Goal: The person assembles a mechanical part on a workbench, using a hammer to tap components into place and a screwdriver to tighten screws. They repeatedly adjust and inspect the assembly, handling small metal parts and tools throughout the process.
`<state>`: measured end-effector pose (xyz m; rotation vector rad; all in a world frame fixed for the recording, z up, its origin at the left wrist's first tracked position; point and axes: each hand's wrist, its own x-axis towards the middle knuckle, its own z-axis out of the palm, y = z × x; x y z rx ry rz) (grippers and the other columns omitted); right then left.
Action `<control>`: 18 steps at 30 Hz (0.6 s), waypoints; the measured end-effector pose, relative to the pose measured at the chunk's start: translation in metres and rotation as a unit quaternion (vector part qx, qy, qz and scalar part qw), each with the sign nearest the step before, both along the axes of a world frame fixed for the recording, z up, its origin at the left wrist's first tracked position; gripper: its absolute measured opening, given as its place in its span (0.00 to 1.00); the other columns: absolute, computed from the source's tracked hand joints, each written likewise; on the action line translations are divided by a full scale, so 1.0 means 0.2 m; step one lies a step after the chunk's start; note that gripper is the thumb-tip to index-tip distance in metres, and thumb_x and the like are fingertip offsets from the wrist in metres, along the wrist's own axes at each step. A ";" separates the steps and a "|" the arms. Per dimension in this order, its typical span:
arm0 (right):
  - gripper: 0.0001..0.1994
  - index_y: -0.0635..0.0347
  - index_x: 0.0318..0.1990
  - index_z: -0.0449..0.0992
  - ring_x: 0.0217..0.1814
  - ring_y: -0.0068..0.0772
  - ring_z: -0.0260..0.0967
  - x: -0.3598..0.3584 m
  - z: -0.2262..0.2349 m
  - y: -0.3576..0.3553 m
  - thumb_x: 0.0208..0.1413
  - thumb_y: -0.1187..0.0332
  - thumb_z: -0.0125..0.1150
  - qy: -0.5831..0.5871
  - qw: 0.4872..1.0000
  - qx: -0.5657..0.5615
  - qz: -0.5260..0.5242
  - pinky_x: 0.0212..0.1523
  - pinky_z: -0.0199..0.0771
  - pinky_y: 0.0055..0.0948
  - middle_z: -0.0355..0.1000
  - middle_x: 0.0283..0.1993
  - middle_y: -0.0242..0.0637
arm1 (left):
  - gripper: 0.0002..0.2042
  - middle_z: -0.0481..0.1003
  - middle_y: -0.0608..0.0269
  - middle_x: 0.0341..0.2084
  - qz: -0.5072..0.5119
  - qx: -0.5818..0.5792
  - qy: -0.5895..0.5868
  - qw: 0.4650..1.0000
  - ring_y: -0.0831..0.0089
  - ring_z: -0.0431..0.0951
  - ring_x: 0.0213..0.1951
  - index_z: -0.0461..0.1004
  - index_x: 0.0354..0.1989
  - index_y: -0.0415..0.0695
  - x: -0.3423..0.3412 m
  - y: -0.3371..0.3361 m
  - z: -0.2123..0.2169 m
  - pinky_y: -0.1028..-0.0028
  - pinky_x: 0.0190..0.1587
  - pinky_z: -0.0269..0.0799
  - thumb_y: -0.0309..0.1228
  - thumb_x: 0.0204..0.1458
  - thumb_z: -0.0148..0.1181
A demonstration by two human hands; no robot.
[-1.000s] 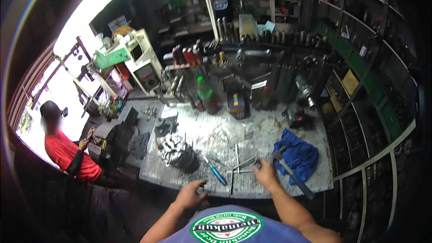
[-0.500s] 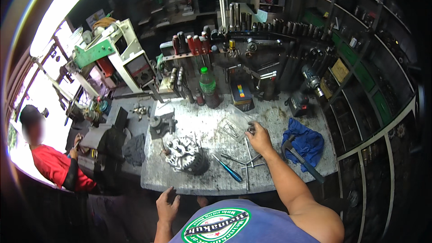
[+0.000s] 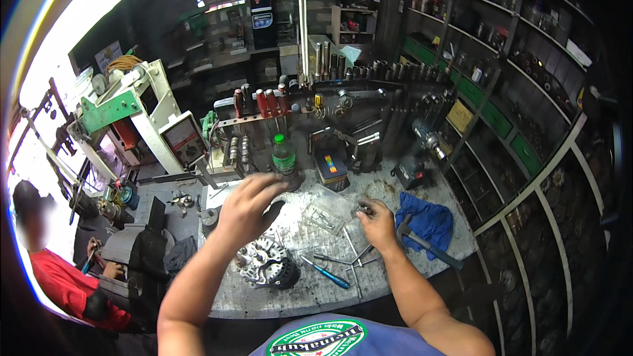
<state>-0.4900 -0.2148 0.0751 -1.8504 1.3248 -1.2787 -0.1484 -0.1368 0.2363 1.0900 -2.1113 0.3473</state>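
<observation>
Positions are by clock face from the middle of the bench (image 3: pixel 303 298), twelve pointing away from the person. The near edge crosses six, with a narrow bare strip just inside it. Past that strip, a blue-handled screwdriver (image 3: pixel 333 277) lies between six and seven, and crossed metal rods (image 3: pixel 356 265) between four and five. A round metal housing (image 3: pixel 264 260), resembling an alternator, stands between eight and nine, partly masked by the left forearm (image 3: pixel 198 277). Principal change: the left hand (image 3: pixel 249 203) has risen from the near edge and is raised at ten, fingers spread wide, nothing seen between them. The right hand (image 3: pixel 377 221), at two, remains beside a clear plastic bag (image 3: pixel 323 216), fingers closed on a small dark part (image 3: pixel 362 210) too small to identify. In judgement, this brings both hands into the working area, the left nearest the housing. A hammer (image 3: pixel 432 249) at three, lying over a blue cloth (image 3: pixel 432 216), limits room on the right; bare surface remains between the housing and the bag. Toward the far edge, a green-capped bottle (image 3: pixel 283 155) at eleven, a dark box (image 3: pixel 331 170) at twelve and a black power-tool base (image 3: pixel 409 175) between one and two bound the reach.
</observation>
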 end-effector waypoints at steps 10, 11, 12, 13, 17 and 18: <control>0.18 0.70 0.58 0.82 0.53 0.28 0.82 -0.32 0.09 -0.18 0.61 0.83 0.73 -0.149 0.986 0.056 0.047 0.54 0.83 0.26 0.83 0.54 0.40 | 0.18 0.83 0.57 0.53 0.094 0.001 -0.084 0.992 0.54 0.83 0.56 0.84 0.57 0.46 -0.39 -0.86 0.34 0.57 0.58 0.82 0.27 0.57 0.71; 0.19 0.70 0.60 0.81 0.53 0.26 0.82 -0.34 0.07 -0.19 0.62 0.83 0.73 -0.224 0.965 0.123 0.065 0.53 0.84 0.25 0.83 0.54 0.39 | 0.17 0.83 0.56 0.52 0.102 0.001 -0.092 0.991 0.54 0.83 0.55 0.83 0.56 0.45 -0.40 -0.87 0.32 0.57 0.57 0.82 0.27 0.57 0.70; 0.19 0.69 0.60 0.81 0.51 0.26 0.83 -0.37 0.04 -0.21 0.62 0.82 0.73 -0.212 0.968 0.126 0.053 0.53 0.84 0.26 0.84 0.53 0.38 | 0.17 0.83 0.56 0.52 0.107 0.000 -0.100 0.989 0.54 0.83 0.55 0.83 0.56 0.44 -0.42 -0.88 0.28 0.57 0.56 0.82 0.27 0.57 0.69; 0.19 0.68 0.61 0.82 0.50 0.26 0.83 -0.38 0.02 -0.22 0.63 0.81 0.73 -0.215 0.967 0.130 0.045 0.53 0.84 0.26 0.85 0.51 0.38 | 0.16 0.83 0.56 0.51 0.116 0.007 -0.110 0.987 0.54 0.83 0.54 0.82 0.55 0.43 -0.43 -0.89 0.26 0.57 0.55 0.82 0.27 0.57 0.68; 0.20 0.66 0.62 0.81 0.48 0.26 0.85 -0.42 -0.02 -0.28 0.64 0.80 0.73 -0.151 0.977 0.141 0.046 0.51 0.84 0.26 0.87 0.51 0.38 | 0.13 0.81 0.56 0.52 0.165 -0.003 -0.143 0.976 0.54 0.83 0.54 0.82 0.53 0.43 -0.45 -1.05 0.24 0.57 0.54 0.83 0.26 0.60 0.62; 0.20 0.66 0.62 0.81 0.48 0.26 0.85 -0.42 -0.01 -0.30 0.63 0.79 0.73 -0.155 0.980 0.104 0.071 0.51 0.84 0.27 0.87 0.51 0.39 | 0.13 0.81 0.56 0.51 0.172 -0.003 -0.167 0.971 0.54 0.84 0.54 0.82 0.53 0.43 -0.45 -1.12 0.26 0.57 0.53 0.83 0.26 0.61 0.62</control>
